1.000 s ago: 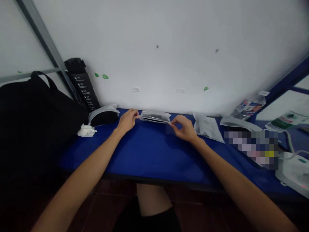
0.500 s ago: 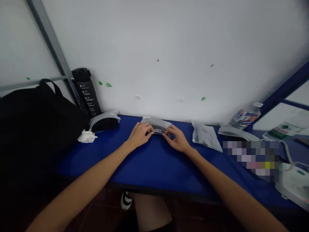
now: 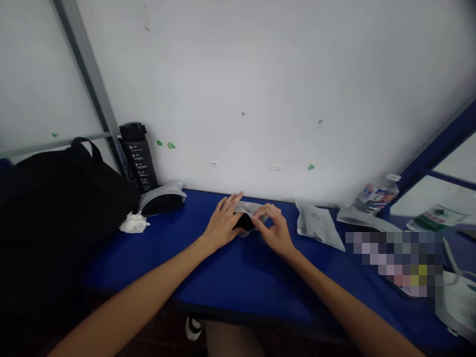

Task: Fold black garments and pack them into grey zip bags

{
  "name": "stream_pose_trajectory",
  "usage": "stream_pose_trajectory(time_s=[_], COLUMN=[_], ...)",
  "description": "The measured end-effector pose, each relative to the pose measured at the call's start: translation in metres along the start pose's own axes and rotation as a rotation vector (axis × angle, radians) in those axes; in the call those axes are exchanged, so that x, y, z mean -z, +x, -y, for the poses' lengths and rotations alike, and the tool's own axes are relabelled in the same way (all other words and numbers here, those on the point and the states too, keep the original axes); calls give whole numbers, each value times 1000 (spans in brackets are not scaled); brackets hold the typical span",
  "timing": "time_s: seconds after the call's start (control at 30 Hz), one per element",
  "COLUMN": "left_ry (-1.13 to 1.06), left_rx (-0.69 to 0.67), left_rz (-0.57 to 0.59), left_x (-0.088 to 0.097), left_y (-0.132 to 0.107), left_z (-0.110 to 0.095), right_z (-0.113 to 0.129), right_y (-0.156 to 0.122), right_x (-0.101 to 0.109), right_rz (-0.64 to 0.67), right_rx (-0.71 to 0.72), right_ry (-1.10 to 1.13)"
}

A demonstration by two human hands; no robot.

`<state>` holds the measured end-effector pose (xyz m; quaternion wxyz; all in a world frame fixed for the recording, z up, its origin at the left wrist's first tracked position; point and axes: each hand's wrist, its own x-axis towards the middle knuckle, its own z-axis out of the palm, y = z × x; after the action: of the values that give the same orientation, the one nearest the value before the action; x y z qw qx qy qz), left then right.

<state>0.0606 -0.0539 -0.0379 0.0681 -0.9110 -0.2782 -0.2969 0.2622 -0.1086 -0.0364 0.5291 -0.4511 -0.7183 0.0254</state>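
On the blue table [image 3: 230,282], close to the white wall, lies a small clear plastic pouch [image 3: 246,221] with a black item inside. Both my hands are on it. My left hand [image 3: 222,227] grips its left side, with the fingers stretched over the top and the thumb below. My right hand [image 3: 272,229] pinches the pouch's right end between thumb and fingertips. The hands hide most of the pouch.
A black bag [image 3: 55,198] fills the left side, with a black bottle [image 3: 139,156] against the wall behind it. Beside them lie another pouch [image 3: 163,196] and a crumpled white tissue [image 3: 134,223]. To the right are a flat pouch [image 3: 320,223], a plastic bottle [image 3: 375,196] and a white device [image 3: 459,302].
My hands held the pouch stretched out by its two ends. They have since come together over it near the wall. The camera has tilted up.
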Motion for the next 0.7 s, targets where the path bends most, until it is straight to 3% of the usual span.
stream_pose_trajectory(time_s=[0.17, 0.3, 0.43, 0.57, 0.63, 0.7], left_ry=[72, 117, 116, 86, -17, -230], left_rx=[-115, -213, -309, -362, -334, -213], left_rz=[87, 77, 4, -98, -189, -329], left_x=[-4, -5, -4, 0, 3, 5], left_y=[-1, -3, -5, -10, -12, -12], left_z=[5, 7, 17, 24, 24, 22], right_z=[2, -13, -24, -33, -40, -47], right_y=[-2, -3, -4, -2, -2, -3], right_x=[1, 1, 3, 6, 6, 6], right_rz=[152, 354, 539, 600, 600, 574], right_rx=[-17, -180, -292, -358, -327, -258], right_ry=[217, 310, 316, 292, 298, 243])
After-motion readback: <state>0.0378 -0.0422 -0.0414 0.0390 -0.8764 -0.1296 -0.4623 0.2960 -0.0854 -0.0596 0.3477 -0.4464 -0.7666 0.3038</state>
